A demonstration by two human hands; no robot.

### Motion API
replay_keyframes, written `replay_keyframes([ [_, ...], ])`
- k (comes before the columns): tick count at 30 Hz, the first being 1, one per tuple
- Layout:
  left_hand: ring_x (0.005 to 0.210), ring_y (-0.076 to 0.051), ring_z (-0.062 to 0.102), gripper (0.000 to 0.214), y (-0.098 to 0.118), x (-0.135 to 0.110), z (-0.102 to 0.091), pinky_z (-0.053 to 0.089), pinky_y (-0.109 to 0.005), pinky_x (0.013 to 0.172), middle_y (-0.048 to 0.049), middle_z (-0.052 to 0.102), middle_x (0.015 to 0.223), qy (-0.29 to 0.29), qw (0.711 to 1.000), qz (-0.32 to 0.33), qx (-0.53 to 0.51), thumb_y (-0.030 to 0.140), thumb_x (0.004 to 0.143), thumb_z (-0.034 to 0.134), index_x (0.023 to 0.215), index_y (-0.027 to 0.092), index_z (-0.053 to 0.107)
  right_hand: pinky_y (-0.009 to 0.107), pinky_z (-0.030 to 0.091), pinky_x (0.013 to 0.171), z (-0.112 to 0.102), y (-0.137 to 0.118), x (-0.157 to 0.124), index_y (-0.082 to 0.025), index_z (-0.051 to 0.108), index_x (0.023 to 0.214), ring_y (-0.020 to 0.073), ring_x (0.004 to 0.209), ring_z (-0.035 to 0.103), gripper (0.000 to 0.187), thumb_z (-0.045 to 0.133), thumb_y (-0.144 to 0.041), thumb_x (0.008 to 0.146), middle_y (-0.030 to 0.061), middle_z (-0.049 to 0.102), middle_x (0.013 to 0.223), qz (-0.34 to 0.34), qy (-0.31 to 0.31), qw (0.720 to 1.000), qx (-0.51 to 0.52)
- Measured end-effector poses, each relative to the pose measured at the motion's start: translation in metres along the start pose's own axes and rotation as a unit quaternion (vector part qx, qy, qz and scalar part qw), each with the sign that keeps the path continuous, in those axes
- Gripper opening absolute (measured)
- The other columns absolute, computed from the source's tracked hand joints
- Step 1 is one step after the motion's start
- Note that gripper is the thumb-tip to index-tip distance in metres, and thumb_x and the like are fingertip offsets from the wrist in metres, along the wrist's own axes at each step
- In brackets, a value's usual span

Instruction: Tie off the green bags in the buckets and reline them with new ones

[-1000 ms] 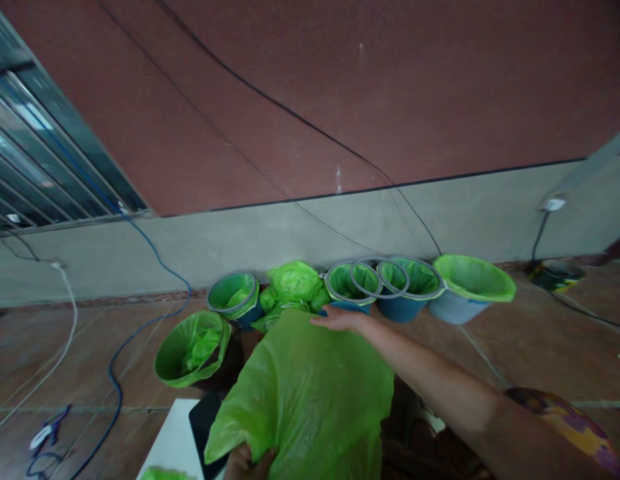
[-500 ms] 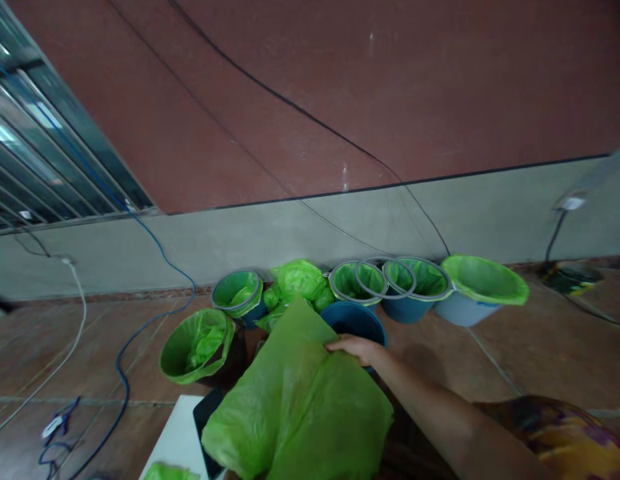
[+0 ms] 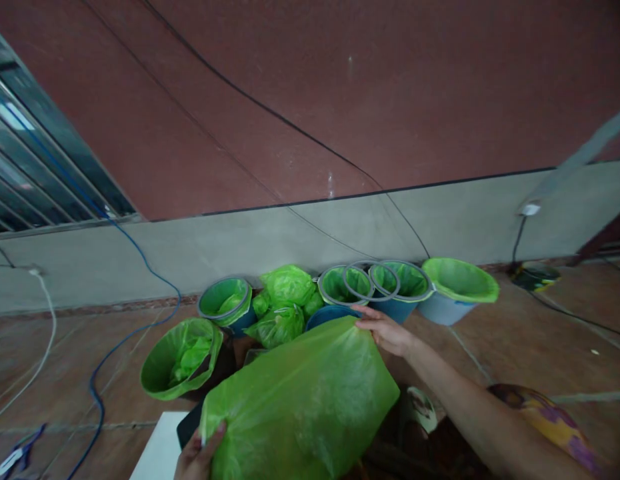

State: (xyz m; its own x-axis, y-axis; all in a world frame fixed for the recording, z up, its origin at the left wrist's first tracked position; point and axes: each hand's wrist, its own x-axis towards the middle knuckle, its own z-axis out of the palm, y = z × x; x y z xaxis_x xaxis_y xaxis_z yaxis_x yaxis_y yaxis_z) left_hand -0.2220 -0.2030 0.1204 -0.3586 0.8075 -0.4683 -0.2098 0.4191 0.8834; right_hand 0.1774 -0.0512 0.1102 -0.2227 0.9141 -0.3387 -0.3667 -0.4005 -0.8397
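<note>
A green plastic bag is spread out between my two hands. My right hand pinches its upper right edge, with the forearm reaching in from the lower right. At the lower left, my left hand grips the bag's left edge, thumb on top. Behind the bag a blue bucket shows only its rim; the rest is hidden. Filled, bunched green bags lie just beyond it. A dark bin lined with green stands to the left, holding crumpled green plastic.
Along the wall stand several green-lined buckets, one pale at the right. Loose grey rings lie over two of them. A blue cable crosses the floor at left. A white board lies near my left hand.
My left hand has come into view, holding the bag's left edge. My right hand has moved up and right, and the bag is now stretched wider. The view has shifted slightly right.
</note>
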Motion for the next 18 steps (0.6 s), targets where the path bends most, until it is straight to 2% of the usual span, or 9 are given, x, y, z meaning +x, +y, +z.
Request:
replay_keyframes([
  [3, 0.08, -0.023, 0.072, 0.074, 0.027, 0.014, 0.012, 0.057, -0.029, 0.068, -0.0023, 0.075, 0.087, -0.028, 0.997, 0.042, -0.064, 0.036, 0.054, 0.085, 0.122, 0.023, 0.058, 0.024, 0.052, 0.071, -0.006, -0.042, -0.02, -0.025, 0.057, 0.126, 0.0124, 0.075, 0.068, 0.06, 0.075, -0.019, 0.069, 0.0, 0.074, 0.089, -0.071, -0.008, 0.996, -0.049],
  [6, 0.082, -0.019, 0.071, 0.098, 0.055, 0.02, 0.026, 0.056, -0.023, 0.068, -0.0008, 0.074, 0.093, -0.005, 0.99, 0.114, -0.087, 0.033, 0.049, 0.087, 0.138, 0.027, 0.046, 0.026, 0.052, 0.075, -0.01, -0.076, -0.041, -0.02, 0.066, 0.113, 0.0134, 0.079, 0.068, 0.044, 0.075, -0.025, 0.07, 0.003, 0.074, 0.092, -0.121, -0.018, 0.989, -0.087],
  [8, 0.089, -0.019, 0.07, 0.103, 0.074, 0.02, 0.034, 0.056, -0.023, 0.072, -0.002, 0.074, 0.099, -0.01, 0.986, 0.155, -0.067, 0.032, 0.05, 0.086, 0.142, 0.03, 0.041, 0.028, 0.051, 0.078, -0.013, -0.092, -0.052, -0.018, 0.068, 0.111, 0.0149, 0.081, 0.068, 0.043, 0.075, -0.026, 0.069, 0.0051, 0.074, 0.094, -0.15, -0.018, 0.981, -0.12],
  [10, 0.097, -0.022, 0.069, 0.103, 0.09, 0.018, 0.041, 0.056, -0.027, 0.079, -0.0045, 0.073, 0.108, -0.049, 0.981, 0.189, -0.022, 0.033, 0.052, 0.085, 0.144, 0.03, 0.039, 0.03, 0.052, 0.079, -0.018, -0.102, -0.06, -0.018, 0.065, 0.116, 0.016, 0.082, 0.067, 0.052, 0.076, -0.026, 0.066, 0.0056, 0.074, 0.097, -0.176, -0.01, 0.969, -0.172],
  [12, 0.1, -0.026, 0.068, 0.096, 0.101, 0.02, 0.046, 0.057, -0.033, 0.083, -0.0074, 0.072, 0.113, -0.095, 0.97, 0.217, 0.053, 0.038, 0.055, 0.083, 0.142, 0.024, 0.044, 0.031, 0.053, 0.078, -0.024, -0.108, -0.066, -0.018, 0.062, 0.12, 0.0169, 0.082, 0.067, 0.057, 0.074, -0.024, 0.064, 0.0048, 0.073, 0.096, -0.205, 0.016, 0.947, -0.246],
  [14, 0.103, -0.028, 0.067, 0.081, 0.109, 0.026, 0.05, 0.055, -0.037, 0.088, -0.0091, 0.071, 0.115, -0.112, 0.945, 0.267, 0.15, 0.042, 0.058, 0.079, 0.132, 0.019, 0.055, 0.032, 0.053, 0.077, -0.03, -0.11, -0.07, -0.018, 0.063, 0.117, 0.0183, 0.082, 0.067, 0.051, 0.068, -0.023, 0.067, 0.0049, 0.072, 0.096, -0.254, 0.067, 0.897, -0.355],
  [16, 0.108, -0.028, 0.065, 0.063, 0.112, 0.034, 0.055, 0.053, -0.038, 0.093, -0.0085, 0.07, 0.117, -0.09, 0.896, 0.348, 0.259, 0.042, 0.061, 0.074, 0.119, 0.018, 0.065, 0.034, 0.053, 0.078, -0.033, -0.111, -0.075, -0.019, 0.067, 0.111, 0.0201, 0.083, 0.066, 0.04, 0.061, -0.018, 0.071, 0.0068, 0.07, 0.099, -0.311, 0.13, 0.809, -0.481],
  [18, 0.107, -0.027, 0.065, 0.047, 0.114, 0.04, 0.06, 0.052, -0.037, 0.095, -0.0071, 0.071, 0.114, -0.057, 0.828, 0.429, 0.357, 0.037, 0.066, 0.066, 0.109, 0.021, 0.07, 0.035, 0.052, 0.08, -0.035, -0.111, -0.08, -0.019, 0.071, 0.101, 0.0214, 0.084, 0.065, 0.033, 0.055, -0.013, 0.073, 0.0085, 0.069, 0.099, -0.345, 0.18, 0.715, -0.581],
])
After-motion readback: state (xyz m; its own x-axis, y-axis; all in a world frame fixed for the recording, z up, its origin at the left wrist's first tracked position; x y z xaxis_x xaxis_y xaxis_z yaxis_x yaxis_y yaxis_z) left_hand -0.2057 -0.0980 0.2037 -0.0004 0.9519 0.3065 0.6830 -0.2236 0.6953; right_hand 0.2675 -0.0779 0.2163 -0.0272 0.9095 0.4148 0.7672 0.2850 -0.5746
